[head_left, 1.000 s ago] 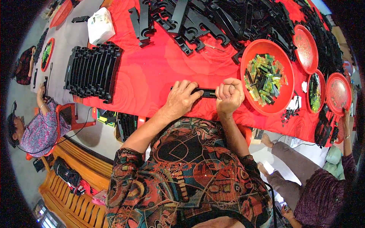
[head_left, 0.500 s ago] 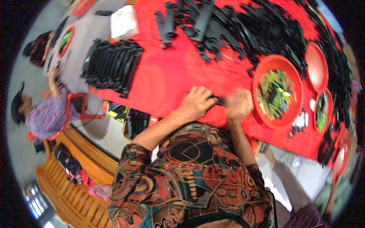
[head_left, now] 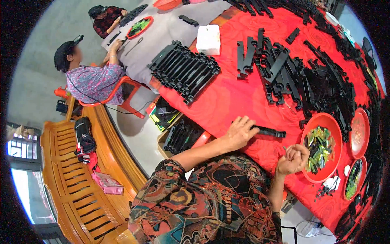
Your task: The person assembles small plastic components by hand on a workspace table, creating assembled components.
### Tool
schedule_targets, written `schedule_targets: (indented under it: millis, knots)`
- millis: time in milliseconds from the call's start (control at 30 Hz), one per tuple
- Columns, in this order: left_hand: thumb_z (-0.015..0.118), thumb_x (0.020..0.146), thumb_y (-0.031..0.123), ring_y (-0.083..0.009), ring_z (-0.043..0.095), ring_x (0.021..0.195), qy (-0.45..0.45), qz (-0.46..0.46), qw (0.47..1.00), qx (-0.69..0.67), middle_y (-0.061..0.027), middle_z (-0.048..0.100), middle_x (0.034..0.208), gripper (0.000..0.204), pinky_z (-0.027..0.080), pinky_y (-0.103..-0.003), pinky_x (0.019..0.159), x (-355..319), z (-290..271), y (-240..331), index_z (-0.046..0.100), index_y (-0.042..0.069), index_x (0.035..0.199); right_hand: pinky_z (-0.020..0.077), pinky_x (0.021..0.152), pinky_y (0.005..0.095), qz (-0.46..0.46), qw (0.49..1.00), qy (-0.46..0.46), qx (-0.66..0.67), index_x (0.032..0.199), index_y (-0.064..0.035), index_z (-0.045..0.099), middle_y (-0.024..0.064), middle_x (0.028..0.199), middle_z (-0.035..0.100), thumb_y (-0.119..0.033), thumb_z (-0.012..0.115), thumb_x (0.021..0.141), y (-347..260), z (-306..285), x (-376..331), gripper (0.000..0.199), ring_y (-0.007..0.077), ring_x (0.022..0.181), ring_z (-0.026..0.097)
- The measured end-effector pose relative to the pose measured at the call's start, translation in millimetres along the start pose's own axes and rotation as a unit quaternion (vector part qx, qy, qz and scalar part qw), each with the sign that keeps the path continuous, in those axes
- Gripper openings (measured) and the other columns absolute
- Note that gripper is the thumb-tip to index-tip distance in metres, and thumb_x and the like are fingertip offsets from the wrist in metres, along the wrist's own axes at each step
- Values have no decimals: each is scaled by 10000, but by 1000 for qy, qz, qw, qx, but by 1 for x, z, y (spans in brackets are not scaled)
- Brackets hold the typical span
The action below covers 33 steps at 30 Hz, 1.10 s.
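My left hand (head_left: pixel 240 133) is closed around one end of a long, narrow black plastic part (head_left: pixel 269 131), which sticks out to the right just above the red cloth. My right hand (head_left: pixel 294 159) is apart from that part, beside the left rim of a big red bowl (head_left: pixel 305 172). Its fingers are curled inward, and whatever they pinch, if anything, is hidden. Small translucent yellow-green strips (head_left: pixel 320 146) fill the bowl's bottom.
A row of black parts (head_left: pixel 185 71) lies at the table's left edge, near a white block-shaped pack (head_left: pixel 208 40). Beyond my hands spreads a heap of black parts (head_left: pixel 308 81). Smaller red dishes (head_left: pixel 359 132) stand right. A seated co-worker (head_left: pixel 91 83) works at far left.
The view has swung, so the table sits farther right. My right hand has left the black part and is now beside the bowl; my left hand still holds the part.
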<state>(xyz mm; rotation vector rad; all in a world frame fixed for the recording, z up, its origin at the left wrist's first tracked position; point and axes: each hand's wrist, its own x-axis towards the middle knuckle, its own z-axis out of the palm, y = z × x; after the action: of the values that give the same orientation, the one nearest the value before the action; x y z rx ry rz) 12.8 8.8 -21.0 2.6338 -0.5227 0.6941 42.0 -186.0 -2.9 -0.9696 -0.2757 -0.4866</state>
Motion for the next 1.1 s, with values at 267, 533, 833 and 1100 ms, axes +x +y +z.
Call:
schedule_targets:
  millis: [267,533,833,1100]
  knots:
    - [630,692,111,-243,534,800,99,-89,974,181,-66,584,879,151,418,-372,648,0,-76,-102,635,113,843,223,391,204,178,975,-6,-130,886,22,534,-25,555,361,-19,425,860,35,-6,-34,119,33,436,278]
    - [651,732,184,-258,552,874,120,-239,922,279,-27,625,904,158,442,-398,709,-29,-151,-276,681,160,885,230,440,201,130,945,-79,-289,862,3,559,-42,595,386,-30,450,848,47,-1,-41,114,29,484,314]
    - [627,754,233,-278,552,917,92,-384,850,348,-24,639,904,182,432,-437,762,-46,-165,-361,688,208,923,256,469,202,115,938,-105,-309,844,-15,560,-42,650,424,-71,439,865,57,-9,-47,135,27,534,333]
    - [643,717,256,-358,611,874,42,-396,868,296,-165,643,941,284,478,-456,755,-30,-155,-380,663,122,966,311,513,195,137,925,-85,-344,878,-10,590,-27,683,474,-44,499,863,53,-17,-52,99,32,564,374]
